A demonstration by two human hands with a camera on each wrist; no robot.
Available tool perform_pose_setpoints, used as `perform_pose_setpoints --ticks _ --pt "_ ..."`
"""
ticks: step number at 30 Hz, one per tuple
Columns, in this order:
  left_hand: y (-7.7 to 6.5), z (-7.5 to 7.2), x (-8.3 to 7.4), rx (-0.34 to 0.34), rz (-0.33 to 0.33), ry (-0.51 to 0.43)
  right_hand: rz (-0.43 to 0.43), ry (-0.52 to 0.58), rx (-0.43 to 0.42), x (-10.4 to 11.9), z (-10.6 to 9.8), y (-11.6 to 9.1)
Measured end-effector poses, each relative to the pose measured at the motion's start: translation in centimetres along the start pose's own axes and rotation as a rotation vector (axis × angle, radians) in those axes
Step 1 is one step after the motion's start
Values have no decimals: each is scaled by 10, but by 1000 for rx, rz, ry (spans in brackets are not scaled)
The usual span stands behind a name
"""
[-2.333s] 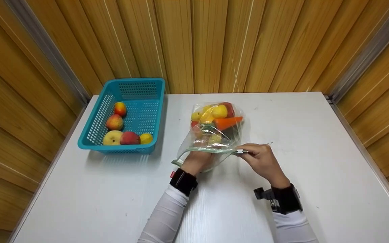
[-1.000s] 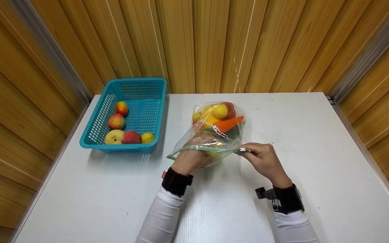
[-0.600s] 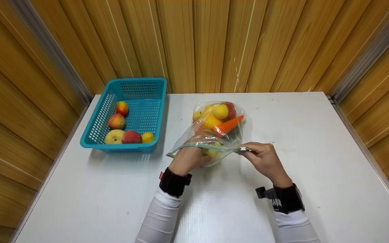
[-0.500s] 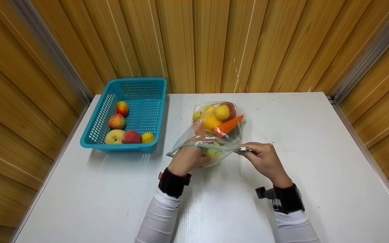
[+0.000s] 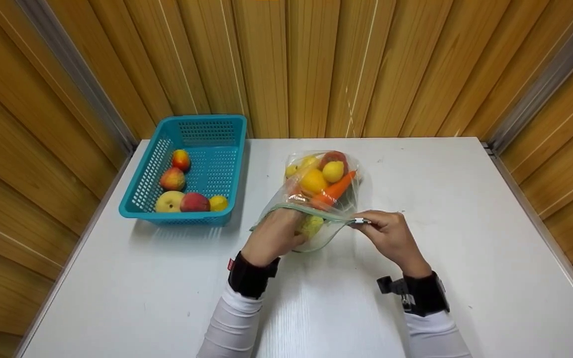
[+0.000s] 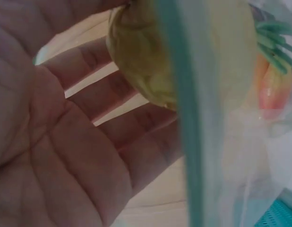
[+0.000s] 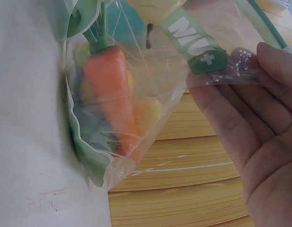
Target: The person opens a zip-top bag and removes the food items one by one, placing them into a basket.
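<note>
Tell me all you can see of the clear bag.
The clear bag is thin, plastic-looking film with a green zip edge, white slider and green lettered patch. It rests on the white table, mouth gaping toward the person, carrot and other produce inside. The right hand pinches its edge by the slider; the left hand is in its mouth.

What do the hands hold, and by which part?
Right hand: the zip bag, by its rim, at the slider. Left hand: yellow-green item, around its side.
</note>
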State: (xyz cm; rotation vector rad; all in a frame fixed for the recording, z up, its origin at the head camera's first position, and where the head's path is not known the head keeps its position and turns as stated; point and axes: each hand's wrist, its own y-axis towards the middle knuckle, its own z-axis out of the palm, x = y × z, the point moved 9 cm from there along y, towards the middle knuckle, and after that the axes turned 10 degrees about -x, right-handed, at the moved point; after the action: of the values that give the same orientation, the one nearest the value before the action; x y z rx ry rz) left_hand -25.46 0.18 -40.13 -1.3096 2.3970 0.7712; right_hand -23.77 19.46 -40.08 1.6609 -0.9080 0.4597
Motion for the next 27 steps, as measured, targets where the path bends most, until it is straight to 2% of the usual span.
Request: perform_pose_setpoints --ticks 4,11,27 --pt "-2 -4 -7 12 36 19 -6 -14 -3 0 -1 0" --pt "-7 -13 -16 46 40 39 2 -12 5 0 0 -1" --pt "-20 -35 -24 95 38 -121 12 8 9 -3 0 -1"
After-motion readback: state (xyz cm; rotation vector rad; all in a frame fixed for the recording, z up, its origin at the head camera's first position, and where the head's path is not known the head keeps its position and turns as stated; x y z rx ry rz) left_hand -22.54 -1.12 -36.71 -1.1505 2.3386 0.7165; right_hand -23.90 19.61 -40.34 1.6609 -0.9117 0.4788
